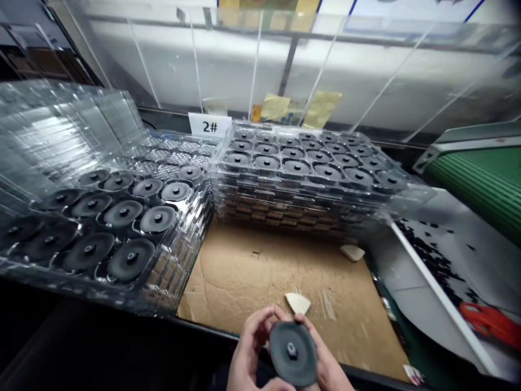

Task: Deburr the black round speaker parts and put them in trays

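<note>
Both hands hold a black round disc with a raised central hub up near the bottom of the view. My left hand grips its left edge, and my right hand grips its right edge. Beyond them lies a brown cardboard sheet with a small cream wedge-shaped piece just past my fingers. Similar black discs sit in the pockets of clear plastic trays, in one stack at left and another at the back. My hands touch neither stack.
A second cream piece lies on the cardboard. A "2#" card stands behind the trays, before a clear plastic panel. A green conveyor belt runs at right, above a white-edged surface holding a red object.
</note>
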`<state>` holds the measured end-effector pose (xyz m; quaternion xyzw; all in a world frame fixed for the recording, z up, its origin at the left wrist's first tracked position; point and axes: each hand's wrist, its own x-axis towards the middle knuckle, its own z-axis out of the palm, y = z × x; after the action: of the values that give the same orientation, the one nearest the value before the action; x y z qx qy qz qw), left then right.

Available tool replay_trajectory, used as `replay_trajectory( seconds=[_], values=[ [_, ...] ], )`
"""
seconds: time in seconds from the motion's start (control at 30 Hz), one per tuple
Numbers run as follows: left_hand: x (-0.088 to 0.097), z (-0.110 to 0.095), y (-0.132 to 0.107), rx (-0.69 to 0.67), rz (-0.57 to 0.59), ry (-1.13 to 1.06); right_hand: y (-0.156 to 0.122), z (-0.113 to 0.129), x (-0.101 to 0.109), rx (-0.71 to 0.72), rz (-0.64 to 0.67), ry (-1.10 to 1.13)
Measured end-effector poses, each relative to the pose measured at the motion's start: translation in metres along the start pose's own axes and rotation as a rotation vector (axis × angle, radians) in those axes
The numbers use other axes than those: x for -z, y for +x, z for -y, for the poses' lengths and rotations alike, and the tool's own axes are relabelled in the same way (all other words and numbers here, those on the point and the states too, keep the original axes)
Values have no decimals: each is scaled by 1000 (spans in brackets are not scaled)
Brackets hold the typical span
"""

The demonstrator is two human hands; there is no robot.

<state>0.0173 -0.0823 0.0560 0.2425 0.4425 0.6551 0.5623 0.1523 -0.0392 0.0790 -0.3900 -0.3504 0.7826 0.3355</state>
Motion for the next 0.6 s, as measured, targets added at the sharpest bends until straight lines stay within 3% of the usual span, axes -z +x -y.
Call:
replay_trajectory(
  seconds=[0.23,0.37,0.47,0.6],
  values=[
    [-6,-16,-8,138,39,-165,-9,1,-17,-104,67,111],
    [-11,-20,-4,137,0,-216,-5,-1,-22,-59,23,126],
    [-15,-21,-2,168,-50,-265,-6,1,-17,64,-48,-126],
    [-21,-25,1,245,-72,-403,-21,13,13,341,-194,-773]
  ],
)
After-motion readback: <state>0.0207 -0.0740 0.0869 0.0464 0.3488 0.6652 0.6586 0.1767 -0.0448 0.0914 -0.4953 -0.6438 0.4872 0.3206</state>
